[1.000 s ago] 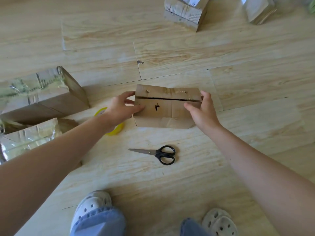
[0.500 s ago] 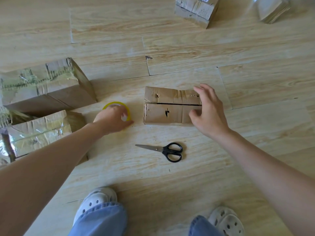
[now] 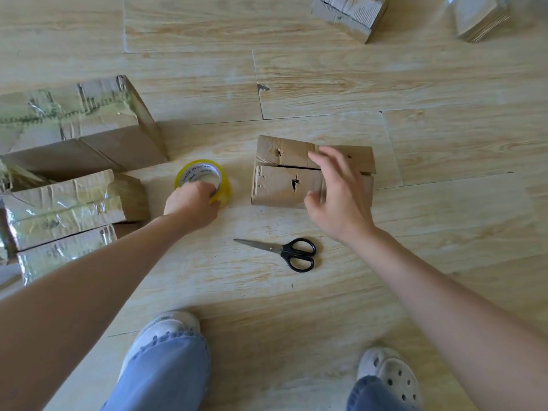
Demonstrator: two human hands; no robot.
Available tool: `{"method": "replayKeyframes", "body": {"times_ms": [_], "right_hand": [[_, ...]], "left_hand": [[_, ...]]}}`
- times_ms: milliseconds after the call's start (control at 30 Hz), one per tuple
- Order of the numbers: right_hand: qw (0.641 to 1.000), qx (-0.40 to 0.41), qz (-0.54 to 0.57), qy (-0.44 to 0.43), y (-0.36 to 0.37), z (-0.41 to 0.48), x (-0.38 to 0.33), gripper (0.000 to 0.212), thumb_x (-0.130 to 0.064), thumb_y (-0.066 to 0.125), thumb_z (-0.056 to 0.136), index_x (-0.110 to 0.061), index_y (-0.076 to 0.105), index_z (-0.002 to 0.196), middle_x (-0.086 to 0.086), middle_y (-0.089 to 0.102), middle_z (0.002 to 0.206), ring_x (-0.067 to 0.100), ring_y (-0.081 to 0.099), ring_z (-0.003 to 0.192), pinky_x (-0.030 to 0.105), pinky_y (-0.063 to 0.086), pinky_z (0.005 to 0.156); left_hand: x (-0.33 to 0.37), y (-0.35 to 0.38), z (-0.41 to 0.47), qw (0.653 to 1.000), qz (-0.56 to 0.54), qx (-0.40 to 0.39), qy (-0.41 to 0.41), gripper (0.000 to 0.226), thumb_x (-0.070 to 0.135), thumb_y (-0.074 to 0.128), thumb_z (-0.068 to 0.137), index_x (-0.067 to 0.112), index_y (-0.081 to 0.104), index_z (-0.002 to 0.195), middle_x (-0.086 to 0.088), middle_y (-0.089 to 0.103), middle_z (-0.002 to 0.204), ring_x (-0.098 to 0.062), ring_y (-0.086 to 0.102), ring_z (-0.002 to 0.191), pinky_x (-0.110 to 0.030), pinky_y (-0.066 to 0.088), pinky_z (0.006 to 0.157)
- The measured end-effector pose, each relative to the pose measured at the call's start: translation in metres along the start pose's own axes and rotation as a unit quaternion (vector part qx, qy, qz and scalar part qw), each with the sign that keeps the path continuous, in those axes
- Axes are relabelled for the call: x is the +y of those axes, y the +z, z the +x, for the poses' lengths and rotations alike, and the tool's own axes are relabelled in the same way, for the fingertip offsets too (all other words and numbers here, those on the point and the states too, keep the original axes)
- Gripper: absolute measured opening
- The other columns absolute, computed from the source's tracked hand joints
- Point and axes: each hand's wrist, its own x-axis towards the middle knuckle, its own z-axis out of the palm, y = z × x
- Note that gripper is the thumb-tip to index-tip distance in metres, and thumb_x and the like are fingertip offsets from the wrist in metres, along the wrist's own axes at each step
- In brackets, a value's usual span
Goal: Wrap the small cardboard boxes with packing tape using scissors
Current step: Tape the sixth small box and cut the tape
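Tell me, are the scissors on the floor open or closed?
Closed. The scissors lie flat, both blades together forming one point, the loops side by side.

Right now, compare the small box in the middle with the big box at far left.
The small cardboard box is mostly bare, its flap seam gaping; the large box has shiny tape across its top. The small cardboard box sits under the right hand; the large box is untouched. Both are worn brown cardboard.

Left hand [image 3: 191,204] gripping tape roll [image 3: 204,173], right hand [image 3: 338,197] over cardboard box [image 3: 281,179], scissors [image 3: 284,252] nearby.
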Motion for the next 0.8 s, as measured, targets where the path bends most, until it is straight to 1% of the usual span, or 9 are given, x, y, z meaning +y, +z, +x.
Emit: {"method": "replayKeyframes", "body": {"times_ms": [133, 233, 300, 333, 400, 467, 567, 667, 800], "right_hand": [[0.997, 0.017, -0.009, -0.076, 0.012, -0.012, -0.020, 0.049, -0.003, 0.062, 0.082, -0.001, 0.053, 0.131, 0.014, 0.049, 0.139, 0.028, 0.045, 0.129, 0.043, 0.036, 0.110], [0.993, -0.012, 0.013, -0.119, 0.023, -0.019, -0.040, 0.040, -0.004, 0.059, 0.090, 0.000, 0.054, 0.130, 0.011, 0.054, 0.136, 0.024, 0.052, 0.124, 0.038, 0.045, 0.103], [0.991, -0.038, 0.036, -0.122, 0.028, -0.019, -0.052, 0.041, -0.011, 0.058, 0.095, -0.002, 0.051, 0.134, 0.009, 0.053, 0.139, 0.022, 0.051, 0.127, 0.036, 0.045, 0.103], [0.990, -0.051, 0.049, -0.119, 0.031, -0.019, -0.057, 0.044, -0.016, 0.057, 0.097, -0.002, 0.049, 0.138, 0.007, 0.050, 0.142, 0.020, 0.048, 0.129, 0.035, 0.043, 0.104], [0.989, -0.070, 0.076, -0.108, 0.034, -0.016, -0.066, 0.050, -0.023, 0.055, 0.099, -0.004, 0.043, 0.144, 0.005, 0.044, 0.149, 0.018, 0.043, 0.135, 0.033, 0.040, 0.107], [0.988, -0.078, 0.094, -0.097, 0.035, -0.015, -0.071, 0.053, -0.026, 0.054, 0.100, -0.007, 0.039, 0.147, 0.003, 0.038, 0.153, 0.017, 0.037, 0.139, 0.033, 0.037, 0.110], [0.988, -0.064, 0.103, -0.093, 0.035, -0.015, -0.072, 0.049, -0.026, 0.054, 0.100, -0.010, 0.043, 0.145, 0.003, 0.037, 0.153, 0.020, 0.039, 0.138, 0.036, 0.040, 0.107], [0.987, -0.029, 0.092, -0.125, 0.035, -0.017, -0.071, 0.040, -0.018, 0.057, 0.098, -0.007, 0.054, 0.137, 0.008, 0.046, 0.147, 0.028, 0.053, 0.125, 0.039, 0.048, 0.096], [0.981, 0.037, 0.075, -0.177, 0.038, -0.016, -0.073, 0.028, -0.004, 0.060, 0.093, -0.001, 0.066, 0.120, 0.016, 0.062, 0.126, 0.035, 0.063, 0.104, 0.044, 0.055, 0.078]], "left_hand": [[0.005, -0.017, -0.006, 0.988, -0.148, 0.021, -0.025, 0.025, 0.029, 0.064, 0.084, 0.012, 0.063, 0.065, -0.003, 0.055, 0.062, -0.020, 0.049, 0.059, -0.024, 0.033, 0.050], [0.011, -0.031, -0.015, 0.957, -0.281, 0.008, -0.078, 0.033, 0.029, 0.072, 0.081, 0.005, 0.058, 0.062, -0.004, 0.046, 0.058, -0.015, 0.041, 0.051, -0.022, 0.032, 0.047], [0.014, -0.042, -0.024, 0.918, -0.384, -0.006, -0.100, 0.036, 0.028, 0.075, 0.079, -0.006, 0.064, 0.076, -0.020, 0.056, 0.067, -0.020, 0.051, 0.060, -0.028, 0.047, 0.058], [0.015, -0.047, -0.029, 0.895, -0.433, -0.014, -0.105, 0.040, 0.027, 0.076, 0.078, -0.010, 0.066, 0.086, -0.027, 0.064, 0.079, -0.027, 0.060, 0.069, -0.036, 0.055, 0.072], [0.020, -0.057, -0.039, 0.859, -0.499, -0.036, -0.108, 0.037, 0.025, 0.076, 0.080, -0.009, 0.068, 0.092, -0.026, 0.069, 0.096, -0.035, 0.069, 0.087, -0.046, 0.055, 0.087], [0.025, -0.064, -0.047, 0.825, -0.553, -0.058, -0.105, 0.023, 0.024, 0.068, 0.087, 0.001, 0.070, 0.085, -0.017, 0.073, 0.087, -0.030, 0.071, 0.081, -0.040, 0.057, 0.081], [0.030, -0.074, -0.056, 0.770, -0.619, -0.106, -0.110, 0.022, 0.019, 0.048, 0.092, 0.007, 0.062, 0.080, -0.010, 0.069, 0.076, -0.024, 0.063, 0.069, -0.030, 0.050, 0.066], [0.029, -0.081, -0.060, 0.757, -0.627, -0.145, -0.113, 0.026, 0.012, 0.036, 0.089, 0.006, 0.061, 0.083, -0.010, 0.069, 0.078, -0.025, 0.062, 0.073, -0.030, 0.048, 0.069], [0.029, -0.084, -0.059, 0.764, -0.612, -0.169, -0.113, 0.030, 0.004, 0.034, 0.084, 0.002, 0.056, 0.104, -0.018, 0.061, 0.095, -0.029, 0.055, 0.089, -0.032, 0.046, 0.076]]}}
